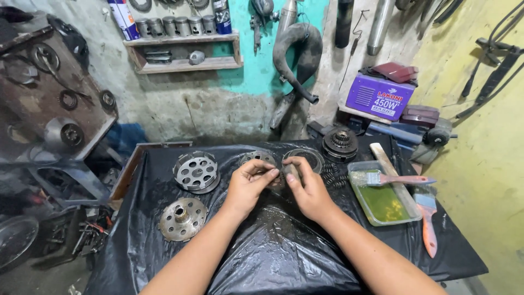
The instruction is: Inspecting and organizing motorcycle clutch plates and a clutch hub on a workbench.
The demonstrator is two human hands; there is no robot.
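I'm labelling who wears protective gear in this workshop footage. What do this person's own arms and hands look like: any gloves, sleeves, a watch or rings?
Both forearms are bare up to the picture's lower edge: no sleeves show. The left hand and right hand wear no gloves, and no watch, bracelet or ring is visible. The fingers look smudged with dark grime.

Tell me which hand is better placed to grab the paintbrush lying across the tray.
Probably the right hand: the paintbrush and green tray lie on its side, while the left hand would have to cross over.
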